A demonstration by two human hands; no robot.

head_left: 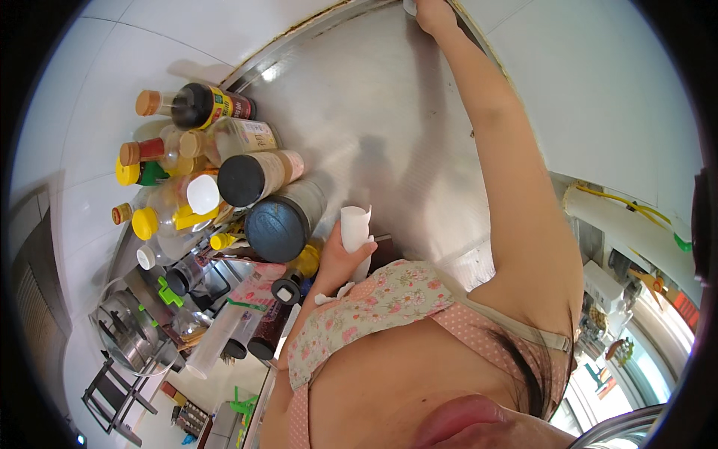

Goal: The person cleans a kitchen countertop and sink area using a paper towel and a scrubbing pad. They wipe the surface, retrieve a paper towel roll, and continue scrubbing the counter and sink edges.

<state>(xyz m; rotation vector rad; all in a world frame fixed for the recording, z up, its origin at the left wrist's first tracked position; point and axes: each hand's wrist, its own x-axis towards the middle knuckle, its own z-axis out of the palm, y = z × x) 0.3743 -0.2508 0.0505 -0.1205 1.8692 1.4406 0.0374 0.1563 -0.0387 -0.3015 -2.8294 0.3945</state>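
My left hand (342, 258) is closed around a roll of white paper towel (355, 230), held upright in front of the floral apron (370, 306). A torn bit of white paper (335, 293) shows by the wrist. My right arm reaches far across the stainless steel countertop (359, 101). At the picture's top edge, my right hand (436, 18) grips a crumpled white paper or cloth (410, 7) near the counter's back edge. Part of that hand is cut off by the frame, and how it touches the surface cannot be made out.
Jars and bottles crowd the left side, among them a dark-lidded jar (277, 227), a black-lidded jar (244, 179) and a dark sauce bottle (193, 106). A glass-lidded pan (126, 331) stands beyond them. White tiled walls (146, 50) border the counter. A yellow cable (622, 205) runs at right.
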